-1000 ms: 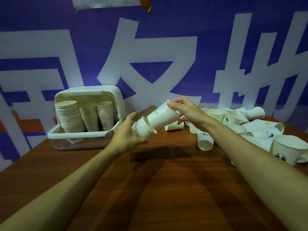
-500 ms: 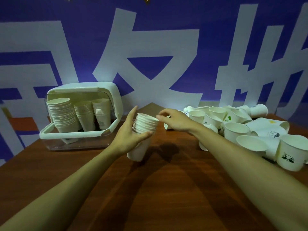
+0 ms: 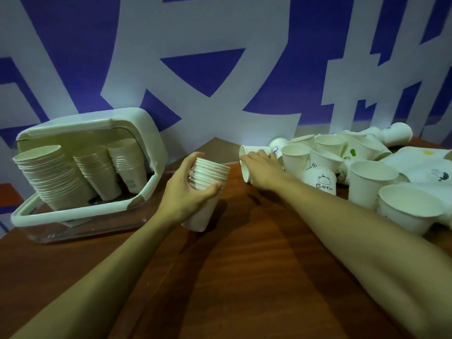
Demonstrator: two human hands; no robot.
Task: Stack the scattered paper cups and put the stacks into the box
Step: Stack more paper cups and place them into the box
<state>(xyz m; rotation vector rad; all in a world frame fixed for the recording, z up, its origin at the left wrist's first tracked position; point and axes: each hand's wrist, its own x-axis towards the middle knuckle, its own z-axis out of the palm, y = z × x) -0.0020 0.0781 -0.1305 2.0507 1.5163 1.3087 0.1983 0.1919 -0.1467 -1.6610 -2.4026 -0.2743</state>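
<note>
My left hand (image 3: 187, 192) is wrapped around an upright stack of white paper cups (image 3: 208, 177) held just above the wooden table (image 3: 244, 277). To its right, my right hand (image 3: 263, 171) closes over a single cup lying on its side (image 3: 245, 165), mouth facing left. A heap of loose white cups (image 3: 367, 177), some printed with cartoons, fills the table's right side. At the left, a white box with an open lid (image 3: 80, 211) holds three cup stacks (image 3: 95, 172).
A purple wall with big white lettering (image 3: 220, 69) rises right behind the table. The box's raised lid (image 3: 146, 128) leans against it. Upright cups (image 3: 411, 211) stand close to my right forearm.
The cup I held in my right hand went onto the stack, which my left hand turned upright. My right hand then reached right to a lying cup. The view dropped lower.
</note>
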